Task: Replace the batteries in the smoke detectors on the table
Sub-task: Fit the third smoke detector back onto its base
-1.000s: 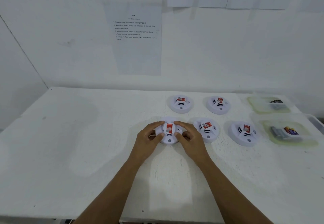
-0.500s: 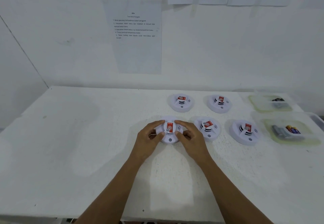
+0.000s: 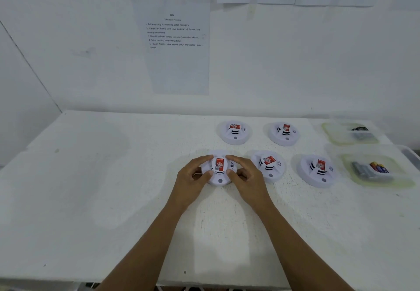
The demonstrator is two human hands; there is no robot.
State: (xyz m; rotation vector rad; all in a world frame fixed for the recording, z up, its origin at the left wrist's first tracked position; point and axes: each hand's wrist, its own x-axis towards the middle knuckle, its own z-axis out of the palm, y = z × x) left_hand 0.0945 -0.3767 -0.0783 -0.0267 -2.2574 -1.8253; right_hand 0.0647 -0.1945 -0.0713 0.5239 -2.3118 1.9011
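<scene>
Several round white smoke detectors with red labels lie on the white table (image 3: 113, 199). My left hand (image 3: 193, 181) and my right hand (image 3: 247, 179) grip the front left detector (image 3: 220, 170) from both sides, thumbs and fingers on its rim. It rests on the table. Two more detectors (image 3: 268, 165) (image 3: 317, 170) sit in the same row to the right. Another two (image 3: 235, 131) (image 3: 284, 132) stand in the back row.
Two clear plastic containers stand at the table's right: the near one (image 3: 372, 170) holds batteries, the far one (image 3: 351, 132) holds a few dark batteries. Printed sheets (image 3: 175, 45) hang on the wall behind the table.
Both hands stay on the same detector; the fingers have shifted slightly around its rim. The view has tilted a little.
</scene>
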